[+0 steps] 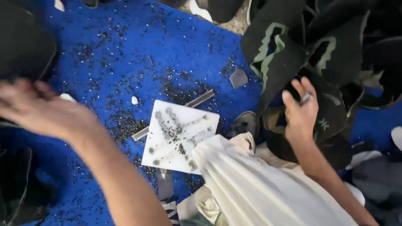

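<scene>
Black shoe uppers with pale green trim lie heaped at two o'clock on the blue mat. The right hand reaches into them, fingers curled on a dark piece. The left hand, at nine o'clock, is blurred; its grip cannot be told. A white square board sits at centre.

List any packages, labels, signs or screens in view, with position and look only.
No packages, signs or screens show.
Small white mark: printed on a black shoe piece beside the right hand, too small to make out.
White square board: centre, on the blue mat, smeared with grey dust, no label.
</scene>
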